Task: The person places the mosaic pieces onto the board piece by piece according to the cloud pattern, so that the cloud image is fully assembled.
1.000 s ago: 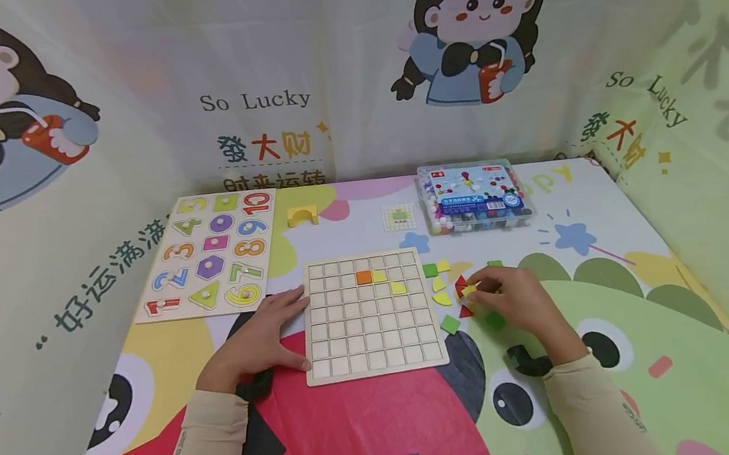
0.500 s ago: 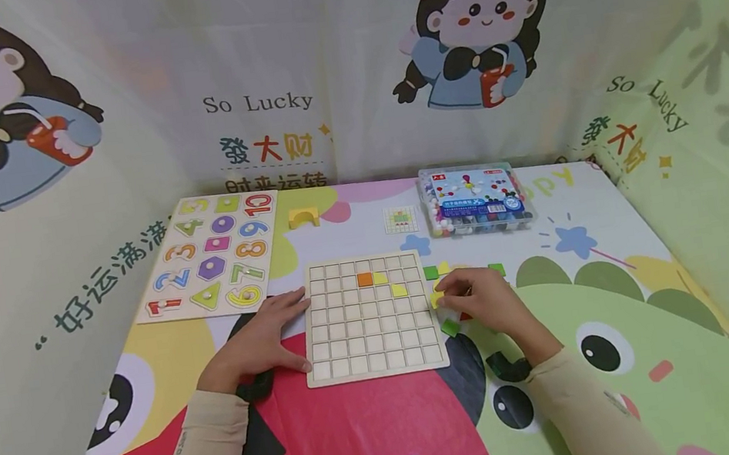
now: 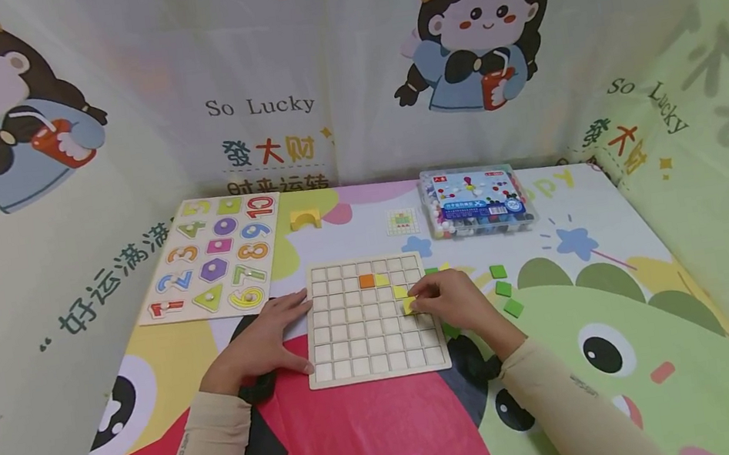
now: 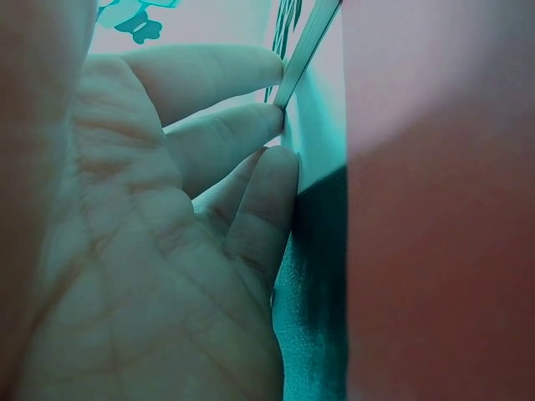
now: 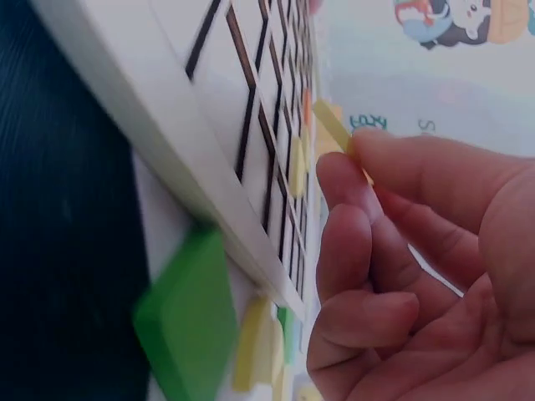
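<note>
A wooden grid board [image 3: 358, 349] lies in front of me in the head view. An orange square tile [image 3: 366, 281] sits in one of its upper cells, with a yellow tile [image 3: 381, 279] beside it and another yellow tile [image 3: 399, 292] lower right. My left hand [image 3: 265, 344] rests along the board's left side, thumb and fingertips at its edge. Over the right part of the grid, my right hand [image 3: 459, 300] pinches a small yellow tile [image 5: 333, 124] between thumb and index finger. That tile stands tilted above the cells in the right wrist view.
Several green tiles [image 3: 503, 289] lie right of the board, some others partly behind my right hand. Farther back are a number puzzle board [image 3: 157, 292], a yellow arch block [image 3: 304, 219], a small pattern card [image 3: 402, 221] and a clear plastic box [image 3: 476, 200].
My right hand has moved left from the loose tiles onto the board, carrying the yellow tile. The left hand has stayed at the board's edge.
</note>
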